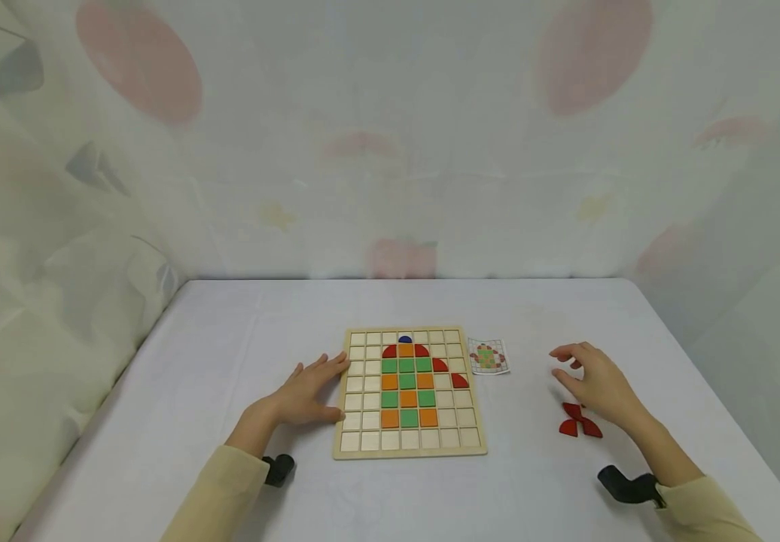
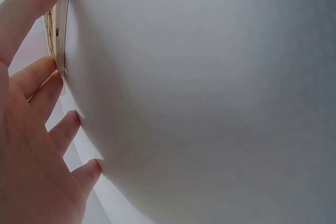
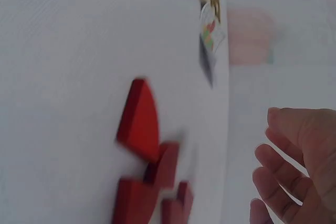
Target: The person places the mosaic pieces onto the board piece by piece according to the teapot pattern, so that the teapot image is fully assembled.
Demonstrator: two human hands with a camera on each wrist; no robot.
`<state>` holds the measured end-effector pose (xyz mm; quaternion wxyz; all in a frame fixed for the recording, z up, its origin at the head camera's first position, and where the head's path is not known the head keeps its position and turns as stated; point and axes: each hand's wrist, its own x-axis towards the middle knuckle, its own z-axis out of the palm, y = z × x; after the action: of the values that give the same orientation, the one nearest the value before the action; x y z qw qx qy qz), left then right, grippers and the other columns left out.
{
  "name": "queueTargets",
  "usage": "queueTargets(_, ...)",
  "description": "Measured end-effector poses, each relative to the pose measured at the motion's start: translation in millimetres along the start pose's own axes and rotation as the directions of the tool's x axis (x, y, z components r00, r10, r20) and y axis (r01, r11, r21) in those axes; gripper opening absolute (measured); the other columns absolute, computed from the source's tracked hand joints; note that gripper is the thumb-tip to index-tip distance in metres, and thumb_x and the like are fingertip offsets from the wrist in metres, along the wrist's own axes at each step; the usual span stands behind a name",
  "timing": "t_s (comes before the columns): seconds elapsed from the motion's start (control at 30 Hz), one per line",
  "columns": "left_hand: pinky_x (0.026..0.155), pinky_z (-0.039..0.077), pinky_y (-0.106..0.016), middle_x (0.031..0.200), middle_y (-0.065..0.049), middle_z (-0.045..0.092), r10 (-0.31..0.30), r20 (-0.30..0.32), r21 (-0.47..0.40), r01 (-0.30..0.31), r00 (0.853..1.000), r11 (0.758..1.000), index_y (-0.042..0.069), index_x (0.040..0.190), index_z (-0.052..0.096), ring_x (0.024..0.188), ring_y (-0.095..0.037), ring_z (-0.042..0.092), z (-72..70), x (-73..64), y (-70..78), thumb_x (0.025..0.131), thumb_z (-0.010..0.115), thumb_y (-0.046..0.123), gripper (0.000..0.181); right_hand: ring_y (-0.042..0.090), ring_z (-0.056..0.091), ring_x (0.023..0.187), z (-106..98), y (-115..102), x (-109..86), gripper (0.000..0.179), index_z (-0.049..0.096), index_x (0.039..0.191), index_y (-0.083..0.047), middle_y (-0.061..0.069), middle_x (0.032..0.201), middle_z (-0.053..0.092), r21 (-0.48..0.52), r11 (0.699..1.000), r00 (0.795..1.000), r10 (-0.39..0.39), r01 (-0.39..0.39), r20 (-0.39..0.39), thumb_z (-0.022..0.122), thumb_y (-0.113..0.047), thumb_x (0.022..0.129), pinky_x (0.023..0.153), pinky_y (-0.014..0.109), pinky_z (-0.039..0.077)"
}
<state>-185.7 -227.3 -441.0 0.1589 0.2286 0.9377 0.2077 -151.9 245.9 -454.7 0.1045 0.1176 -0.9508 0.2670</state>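
Note:
A wooden grid board [image 1: 410, 455] lies flat on the white table. My left hand [image 1: 302, 395] rests at its left side, fingers spread, thumb and fingertips at the edge. Within the grid, orange and green square tiles [image 1: 406, 382] form a block, topped by a blue half-round piece [image 1: 405, 339]. Red quarter-round pieces [image 1: 460, 381] sit near the top and step down to the right. To the board's right, my right hand [image 1: 603, 388] hovers with bent fingers and nothing between them. Just below it lies a small cluster of red quarter-round pieces [image 3: 139, 124].
A small printed card [image 1: 488, 357] with a coloured grid pattern lies against the board's upper right side. Black wrist cameras [image 1: 627, 485] sit at both sleeves. Behind the table [image 1: 261, 316] hangs a pale patterned cloth [image 1: 390, 188].

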Motion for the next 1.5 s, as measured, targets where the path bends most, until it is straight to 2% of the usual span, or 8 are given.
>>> queueTargets(0.37, 0.108, 0.004, -0.062, 0.153, -0.001, 0.023, -0.012, 0.011, 0.004, 0.012, 1.000, 1.000, 0.014, 0.145, 0.031, 0.141, -0.032, 0.014, 0.1, 0.5, -0.2, 0.075, 0.074, 0.033, 0.084, 0.027, 0.055, 0.084, -3, 29, -13.4, 0.031, 0.062, 0.105, 0.001, 0.015, 0.096, 0.060, -0.005, 0.996, 0.995, 0.090, -0.089, 0.047, 0.071, -0.011, 0.078, 0.064, 0.028, 0.050)
queueTargets(0.53, 0.108, 0.004, -0.062, 0.153, -0.001, 0.023, -0.013, 0.012, 0.004, 0.013, 1.000, 1.000, 0.014, 0.145, 0.031, 0.141, -0.033, 0.014, 0.1, 0.2, -0.3, 0.075, 0.074, 0.033, 0.084, 0.023, 0.054, 0.078, -3, 35, -17.9, 0.028, 0.063, 0.099, 0.002, 0.010, 0.087, 0.060, 0.000, 0.997, 0.996, 0.079, -0.079, 0.044, 0.072, -0.009, 0.075, 0.061, 0.026, 0.047)
queueTargets(0.77, 0.107, 0.005, -0.063, 0.152, -0.003, 0.024, -0.005, 0.004, 0.007, 0.005, 1.000, 1.000, 0.013, 0.144, 0.032, 0.140, -0.034, 0.015, 0.7, 0.5, -0.9, 0.075, 0.075, 0.033, 0.084, 0.018, 0.048, 0.074, 1, 43, -21.7, 0.029, 0.062, 0.096, 0.002, 0.006, 0.082, 0.055, -0.010, 0.996, 0.992, 0.092, -0.091, 0.086, 0.074, -0.010, 0.074, 0.058, 0.025, 0.044)
queueTargets(1.07, 0.107, 0.006, -0.063, 0.152, -0.003, 0.024, 0.001, 0.000, 0.010, -0.001, 1.000, 1.000, 0.012, 0.144, 0.032, 0.140, -0.034, 0.015, 1.0, 1.0, -0.6, 0.074, 0.075, 0.035, 0.085, 0.015, 0.046, 0.071, 4, 47, -18.2, 0.026, 0.060, 0.092, 0.000, 0.003, 0.076, 0.051, -0.014, 0.997, 0.992, 0.076, -0.075, 0.098, 0.074, -0.011, 0.073, 0.056, 0.024, 0.042)
queueTargets(1.5, 0.108, 0.005, -0.062, 0.152, -0.002, 0.023, -0.011, 0.003, 0.014, 0.011, 1.000, 1.000, 0.014, 0.144, 0.032, 0.140, -0.033, 0.015, 1.2, 0.7, -0.1, 0.074, 0.075, 0.035, 0.085, 0.018, 0.048, 0.070, 5, 46, -14.6, 0.020, 0.061, 0.089, -0.001, 0.004, 0.075, 0.053, -0.038, 0.993, 0.985, 0.119, -0.115, 0.127, 0.072, -0.011, 0.075, 0.057, 0.029, 0.043)
